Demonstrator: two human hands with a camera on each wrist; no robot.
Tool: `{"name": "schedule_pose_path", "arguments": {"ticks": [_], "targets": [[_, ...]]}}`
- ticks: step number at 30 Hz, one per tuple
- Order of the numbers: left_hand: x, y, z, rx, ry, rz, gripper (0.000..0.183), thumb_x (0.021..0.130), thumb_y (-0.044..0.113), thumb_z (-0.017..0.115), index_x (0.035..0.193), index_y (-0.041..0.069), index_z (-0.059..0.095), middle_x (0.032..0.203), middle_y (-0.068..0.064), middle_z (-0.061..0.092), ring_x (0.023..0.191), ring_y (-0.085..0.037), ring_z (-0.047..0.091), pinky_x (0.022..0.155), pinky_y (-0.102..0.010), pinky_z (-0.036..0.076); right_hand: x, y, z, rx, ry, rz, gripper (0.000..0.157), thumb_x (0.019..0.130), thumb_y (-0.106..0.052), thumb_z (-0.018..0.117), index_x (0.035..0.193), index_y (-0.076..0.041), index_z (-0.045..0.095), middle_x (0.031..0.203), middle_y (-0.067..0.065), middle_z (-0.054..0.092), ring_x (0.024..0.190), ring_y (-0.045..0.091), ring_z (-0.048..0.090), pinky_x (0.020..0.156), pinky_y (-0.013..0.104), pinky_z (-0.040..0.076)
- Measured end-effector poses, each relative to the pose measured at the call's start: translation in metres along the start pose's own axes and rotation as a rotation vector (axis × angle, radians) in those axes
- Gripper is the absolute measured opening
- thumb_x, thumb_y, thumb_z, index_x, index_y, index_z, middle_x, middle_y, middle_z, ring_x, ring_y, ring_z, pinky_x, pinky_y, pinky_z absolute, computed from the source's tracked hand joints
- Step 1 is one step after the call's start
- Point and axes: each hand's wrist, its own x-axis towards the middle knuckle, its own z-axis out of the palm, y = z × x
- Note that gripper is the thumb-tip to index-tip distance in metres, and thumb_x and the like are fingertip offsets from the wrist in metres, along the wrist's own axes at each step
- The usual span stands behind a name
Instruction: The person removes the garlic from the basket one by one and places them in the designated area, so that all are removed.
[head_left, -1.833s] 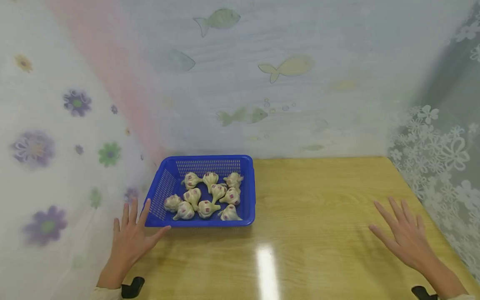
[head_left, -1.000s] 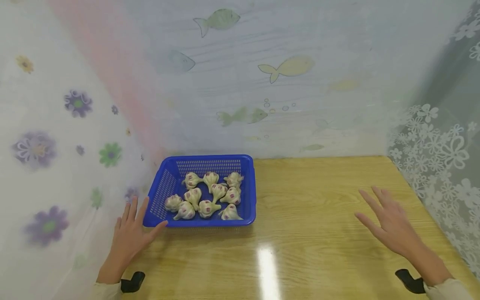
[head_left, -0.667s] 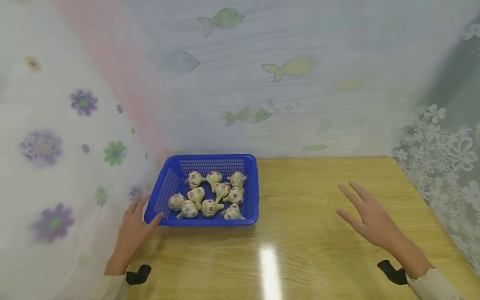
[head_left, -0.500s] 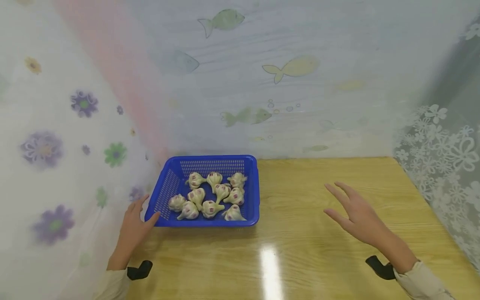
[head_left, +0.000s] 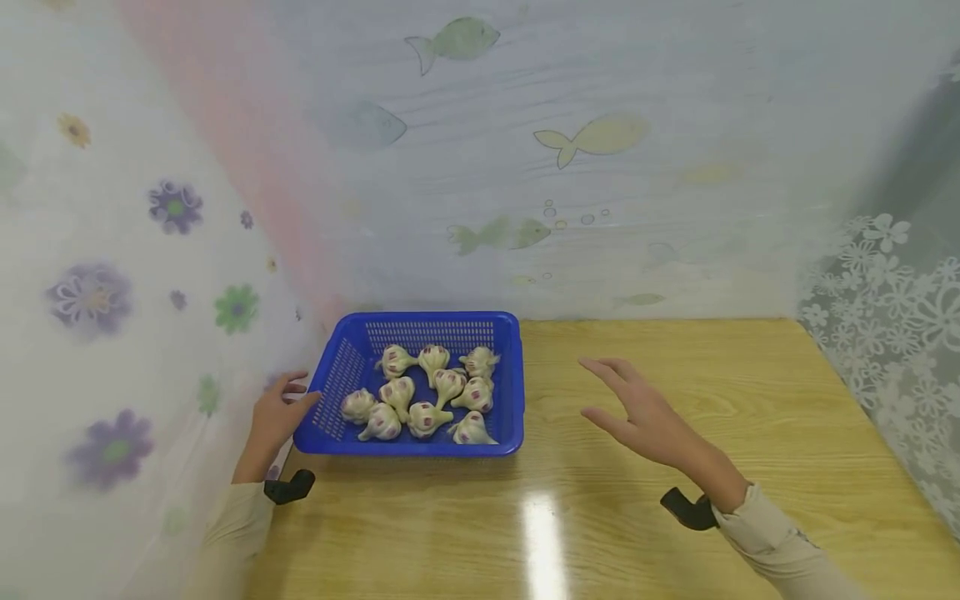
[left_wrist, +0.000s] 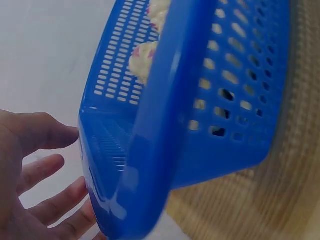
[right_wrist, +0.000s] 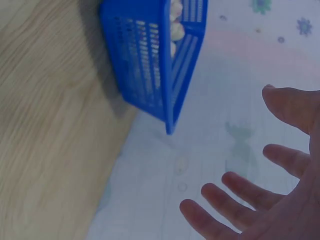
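A blue plastic basket (head_left: 420, 448) with slotted walls sits at the back left of the table, holding several garlic bulbs (head_left: 427, 419) with purple marks. At its left side is my left hand (head_left: 273, 417), fingers loosely bent. In the left wrist view the thumb (left_wrist: 45, 132) comes right up to the basket's rim (left_wrist: 159, 112), the other fingertips close beside the same edge. My right hand (head_left: 641, 414) hovers over the table to the right of the basket, thumb apart from the extended fingers. The right wrist view shows a gap between those fingers (right_wrist: 212, 220) and the basket (right_wrist: 135, 65).
The wood-grain table (head_left: 675, 517) meets a pale wall sheet (head_left: 600, 275) with printed fish at the back. A flower-print sheet (head_left: 112, 350) stands close along the left, behind my left hand. A sheet with white flowers (head_left: 900, 283) borders the right edge.
My right hand has moved far left across the table towards the basket. My left hand has shifted slightly up and forward along the basket's left side, its fingers more bent. The basket stays put.
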Motion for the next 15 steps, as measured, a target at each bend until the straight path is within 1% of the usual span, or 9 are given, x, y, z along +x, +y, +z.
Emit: {"name": "schedule_pose_path", "arguments": {"ticks": [4, 9, 11, 13, 15], "targets": [[0.01, -0.002, 0.002, -0.064, -0.026, -0.065, 0.057, 0.092, 0.031, 0.06, 0.139, 0.003, 0.042, 0.124, -0.028, 0.05, 0.105, -0.04, 0.053, 0.081, -0.049, 0.048, 0.013, -0.004, 0.011, 0.044, -0.026, -0.009, 0.061, 0.092, -0.028, 0.062, 0.146, -0.017, 0.036, 0.137, 0.011, 0.041, 0.123, 0.031, 0.043, 0.093, 0.055, 0.039], [0.02, -0.007, 0.005, -0.147, -0.062, -0.13, 0.056, 0.092, 0.03, 0.06, 0.138, 0.002, 0.042, 0.12, -0.027, 0.052, 0.095, -0.032, 0.058, 0.076, -0.039, 0.052, 0.025, -0.007, 0.021, 0.105, -0.06, 0.011, 0.06, 0.092, -0.032, 0.062, 0.145, -0.017, 0.037, 0.138, 0.01, 0.042, 0.122, 0.029, 0.044, 0.093, 0.053, 0.04], [0.022, -0.008, 0.006, -0.175, -0.064, -0.154, 0.056, 0.092, 0.029, 0.061, 0.137, 0.002, 0.043, 0.117, -0.027, 0.054, 0.09, -0.028, 0.06, 0.074, -0.035, 0.052, 0.029, -0.008, 0.024, 0.139, -0.073, 0.022, 0.06, 0.093, -0.034, 0.061, 0.144, -0.015, 0.038, 0.137, 0.011, 0.043, 0.118, 0.029, 0.046, 0.091, 0.052, 0.042], [0.021, -0.008, 0.006, -0.203, -0.058, -0.172, 0.055, 0.091, 0.028, 0.061, 0.136, 0.002, 0.044, 0.115, -0.026, 0.055, 0.086, -0.025, 0.061, 0.073, -0.034, 0.052, 0.034, -0.009, 0.028, 0.165, -0.084, 0.03, 0.059, 0.093, -0.035, 0.06, 0.144, -0.015, 0.039, 0.134, 0.01, 0.044, 0.116, 0.029, 0.048, 0.088, 0.049, 0.045], [0.02, -0.008, 0.006, -0.237, -0.052, -0.197, 0.054, 0.091, 0.027, 0.062, 0.135, 0.002, 0.046, 0.114, -0.023, 0.056, 0.084, -0.021, 0.061, 0.071, -0.034, 0.052, 0.039, -0.01, 0.031, 0.187, -0.096, 0.035, 0.058, 0.093, -0.033, 0.061, 0.143, -0.012, 0.04, 0.133, 0.011, 0.046, 0.115, 0.03, 0.049, 0.086, 0.048, 0.046]]}}
